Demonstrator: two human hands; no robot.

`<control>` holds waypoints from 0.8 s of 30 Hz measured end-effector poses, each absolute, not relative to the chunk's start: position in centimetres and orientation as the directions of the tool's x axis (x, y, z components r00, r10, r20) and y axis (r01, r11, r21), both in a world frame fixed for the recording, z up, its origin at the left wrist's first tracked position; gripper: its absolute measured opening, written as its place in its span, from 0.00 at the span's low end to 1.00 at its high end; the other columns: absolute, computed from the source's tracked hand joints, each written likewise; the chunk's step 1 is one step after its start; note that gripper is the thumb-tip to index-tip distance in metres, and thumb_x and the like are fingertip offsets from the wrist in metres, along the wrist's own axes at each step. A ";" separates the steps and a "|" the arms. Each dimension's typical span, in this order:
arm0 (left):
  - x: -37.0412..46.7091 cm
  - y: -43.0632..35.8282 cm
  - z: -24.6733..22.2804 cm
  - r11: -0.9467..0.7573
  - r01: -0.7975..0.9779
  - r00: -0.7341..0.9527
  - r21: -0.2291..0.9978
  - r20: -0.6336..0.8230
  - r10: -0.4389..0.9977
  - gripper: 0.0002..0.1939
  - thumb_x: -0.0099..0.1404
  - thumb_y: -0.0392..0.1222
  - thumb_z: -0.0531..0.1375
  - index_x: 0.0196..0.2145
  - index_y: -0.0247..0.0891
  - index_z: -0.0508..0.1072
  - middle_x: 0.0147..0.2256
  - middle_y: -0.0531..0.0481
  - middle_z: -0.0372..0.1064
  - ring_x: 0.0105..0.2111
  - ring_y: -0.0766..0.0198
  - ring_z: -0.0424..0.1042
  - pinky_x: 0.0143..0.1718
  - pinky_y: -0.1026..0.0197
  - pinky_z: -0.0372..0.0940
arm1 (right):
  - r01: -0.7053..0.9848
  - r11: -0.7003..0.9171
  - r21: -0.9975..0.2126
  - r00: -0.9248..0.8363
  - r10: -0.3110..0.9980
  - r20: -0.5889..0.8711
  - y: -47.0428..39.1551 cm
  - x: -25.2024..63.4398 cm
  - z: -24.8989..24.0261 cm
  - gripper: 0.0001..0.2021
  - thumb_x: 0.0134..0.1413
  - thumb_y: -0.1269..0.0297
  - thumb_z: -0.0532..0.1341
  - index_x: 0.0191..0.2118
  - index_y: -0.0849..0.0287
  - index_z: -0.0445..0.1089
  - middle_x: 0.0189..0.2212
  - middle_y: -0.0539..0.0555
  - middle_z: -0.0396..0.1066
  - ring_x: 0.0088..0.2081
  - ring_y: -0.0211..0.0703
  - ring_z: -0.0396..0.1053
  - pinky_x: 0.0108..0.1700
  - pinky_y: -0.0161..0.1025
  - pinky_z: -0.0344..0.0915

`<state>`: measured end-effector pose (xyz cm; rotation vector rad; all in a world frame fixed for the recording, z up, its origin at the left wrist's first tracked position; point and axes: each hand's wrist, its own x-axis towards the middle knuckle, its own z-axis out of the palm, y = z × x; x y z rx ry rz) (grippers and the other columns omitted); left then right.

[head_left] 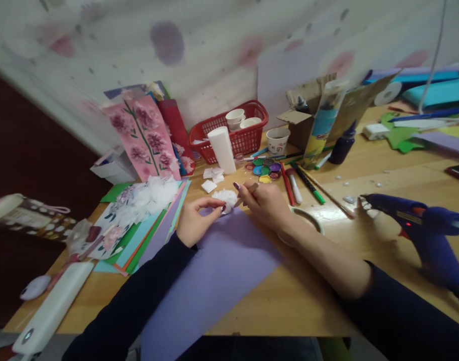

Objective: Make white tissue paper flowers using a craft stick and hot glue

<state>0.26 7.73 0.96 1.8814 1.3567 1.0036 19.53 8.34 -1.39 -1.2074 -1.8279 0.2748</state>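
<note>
My left hand (199, 220) pinches the edge of a small white ruffled paper flower (226, 196) between thumb and fingers. Close against its right side is my right hand (269, 208), closed around a thin brownish stick-like tool (239, 201) whose tip points at the flower; most of the tool is hidden by the fingers. Below both hands lies a purple paper sheet (210, 281), reaching the table's front edge. A few white paper squares (209, 186) rest just beyond the flower. A roll of tape (310, 218) is partly covered by my right wrist.
On the right a blue glue gun (413, 215) with a lit red light lies near its cord. Brushes and markers (308, 183), a paint palette (265, 169), a paper cup (277, 141) and a red basket (252, 143) stand behind. Coloured papers (150, 240) are piled left.
</note>
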 end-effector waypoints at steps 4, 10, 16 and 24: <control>1.2 8.2 0.6 -0.366 0.594 0.239 0.716 0.277 0.931 0.04 0.55 0.38 0.64 0.28 0.39 0.81 0.31 0.47 0.78 0.35 0.56 0.75 0.45 0.54 0.66 | 0.674 0.486 -0.557 -0.123 0.817 0.564 8.2 19.4 -1.3 0.24 0.68 0.55 0.48 0.25 0.58 0.70 0.22 0.54 0.74 0.25 0.40 0.68 0.30 0.35 0.53; 1.6 8.8 0.1 -0.459 0.725 0.273 0.514 0.397 0.876 0.03 0.53 0.37 0.66 0.25 0.43 0.81 0.28 0.49 0.78 0.36 0.53 0.71 0.46 0.51 0.61 | 0.790 0.388 -0.475 -0.084 0.835 0.543 8.1 19.5 -0.5 0.21 0.68 0.58 0.50 0.29 0.61 0.73 0.20 0.56 0.72 0.23 0.42 0.65 0.28 0.38 0.45; 1.7 8.9 -1.1 -0.568 0.807 0.398 0.161 0.563 0.725 0.04 0.56 0.37 0.66 0.26 0.45 0.80 0.28 0.53 0.77 0.36 0.55 0.69 0.47 0.47 0.52 | 0.824 0.318 -0.469 -0.062 0.873 0.484 8.4 19.6 -0.6 0.18 0.68 0.60 0.50 0.35 0.61 0.73 0.25 0.56 0.74 0.25 0.41 0.66 0.28 0.38 0.45; 0.7 9.1 -1.2 -0.757 0.589 0.675 -0.284 0.688 0.267 0.02 0.60 0.38 0.67 0.30 0.44 0.78 0.29 0.53 0.77 0.35 0.59 0.68 0.41 0.51 0.48 | 0.753 0.323 -0.573 0.052 0.839 0.542 8.1 19.8 -0.2 0.23 0.69 0.62 0.44 0.33 0.62 0.73 0.23 0.55 0.73 0.26 0.41 0.69 0.29 0.36 0.50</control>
